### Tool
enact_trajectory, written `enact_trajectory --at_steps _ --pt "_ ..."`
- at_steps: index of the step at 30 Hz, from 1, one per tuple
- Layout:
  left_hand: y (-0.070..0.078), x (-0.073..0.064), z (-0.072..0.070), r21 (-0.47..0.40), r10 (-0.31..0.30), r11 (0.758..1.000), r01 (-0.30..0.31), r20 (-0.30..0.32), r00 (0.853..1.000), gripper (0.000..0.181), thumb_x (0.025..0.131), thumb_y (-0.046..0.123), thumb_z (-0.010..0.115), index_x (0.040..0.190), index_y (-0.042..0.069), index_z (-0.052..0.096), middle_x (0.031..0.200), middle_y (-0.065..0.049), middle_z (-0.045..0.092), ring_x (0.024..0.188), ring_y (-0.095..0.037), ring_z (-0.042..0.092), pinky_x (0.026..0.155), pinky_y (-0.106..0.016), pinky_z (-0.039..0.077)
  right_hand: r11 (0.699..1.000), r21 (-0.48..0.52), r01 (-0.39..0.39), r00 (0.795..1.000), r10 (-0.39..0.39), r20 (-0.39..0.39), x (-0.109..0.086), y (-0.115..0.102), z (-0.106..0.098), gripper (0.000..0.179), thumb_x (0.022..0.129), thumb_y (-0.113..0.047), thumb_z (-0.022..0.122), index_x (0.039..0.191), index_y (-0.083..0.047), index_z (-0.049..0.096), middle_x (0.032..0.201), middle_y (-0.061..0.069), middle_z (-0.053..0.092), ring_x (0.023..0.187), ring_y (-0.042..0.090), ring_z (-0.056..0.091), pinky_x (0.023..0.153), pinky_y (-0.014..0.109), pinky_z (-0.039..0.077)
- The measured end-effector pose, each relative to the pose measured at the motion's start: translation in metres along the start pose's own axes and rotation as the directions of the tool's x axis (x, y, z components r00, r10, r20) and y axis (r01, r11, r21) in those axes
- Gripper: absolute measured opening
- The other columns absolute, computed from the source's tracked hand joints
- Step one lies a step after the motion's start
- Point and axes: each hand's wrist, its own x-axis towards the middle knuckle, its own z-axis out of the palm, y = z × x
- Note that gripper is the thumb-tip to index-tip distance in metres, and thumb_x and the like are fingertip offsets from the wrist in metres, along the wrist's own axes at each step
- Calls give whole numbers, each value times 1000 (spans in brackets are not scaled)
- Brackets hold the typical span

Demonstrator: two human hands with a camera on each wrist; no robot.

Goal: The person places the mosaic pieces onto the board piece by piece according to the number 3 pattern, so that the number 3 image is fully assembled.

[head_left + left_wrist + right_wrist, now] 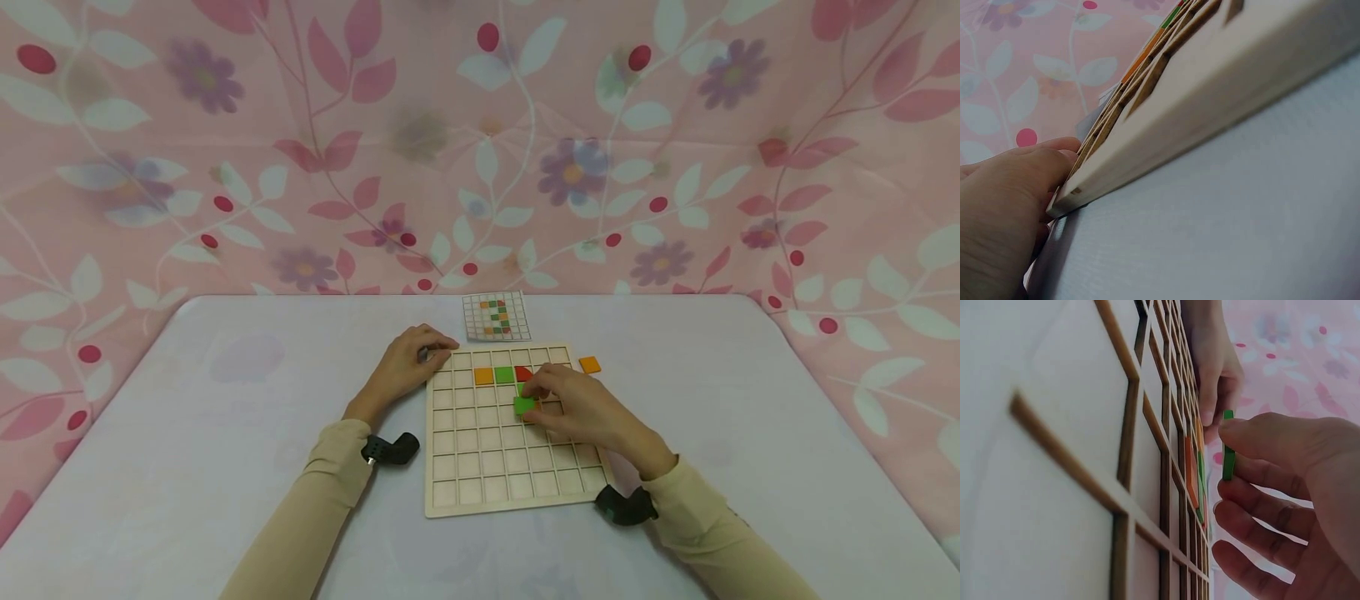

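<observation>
A green square tile (522,406) is pinched between the thumb and fingertips of my right hand (581,408), over the wooden grid board (445,492). The right wrist view shows the pinched green tile (1229,445) edge-on, held off the board, with the other fingers loosely curled. My left hand (408,367) holds the board's far left corner; in the left wrist view its fingers (1054,159) bend around that corner. Along one row sit an orange tile (483,377), a green tile (504,375) and a red tile (522,373). Below the red one, my right fingers partly hide more tiles.
Behind the board lies a pattern card (472,325) printed with a grid and coloured squares. A loose orange tile (590,365) lies on the white tabletop (225,467), off the board's far right corner. A pink floral curtain (480,167) hangs behind the table.
</observation>
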Motion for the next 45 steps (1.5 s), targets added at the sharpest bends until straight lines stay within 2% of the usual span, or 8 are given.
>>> enact_trajectory --at_steps 6,16,24,31,45 --pt "0 0 0 -1 2 1000 -2 -8 1000 15 91 21 64 104 21 72 100 3 66 84 -14 51 75 -32 41 1000 -3 -13 1000 13 -11 1 -4 3 24 81 -31 74 100 -19 66 98 -9 61 92 8 60 79 27 49" --pt "1 0 -1 -9 0 1000 0 -11 1000 15 90 21 65 103 21 72 100 3 66 84 -13 51 74 -31 40 997 -71 18 998 -22 -54 3 -7 12 26 79 -32 76 99 -18 68 93 -7 61 83 9 54 74 27 46" --pt "2 0 -1 -5 5 1000 -5 -13 1000 15 90 20 65 103 20 72 100 3 66 84 -13 51 75 -31 40 991 -130 14 998 -23 -64 4 -10 18 24 80 -33 75 99 -19 68 95 -7 63 87 9 53 81 31 45" --pt "4 0 -2 -6 -7 1000 7 -6 1000 15 90 21 64 103 20 72 100 2 67 83 -14 51 73 -30 39 994 -106 20 997 -27 -68 3 -11 19 24 81 -34 74 99 -20 68 97 -7 63 92 10 54 84 33 44" --pt "1 -1 0 0 10 1000 -10 -12 1000 15 90 20 65 103 19 72 100 1 67 83 -14 51 73 -30 39 995 -92 40 996 -47 -73 2 -11 22 24 82 -35 73 101 -21 68 105 -6 58 94 9 52 86 35 43"
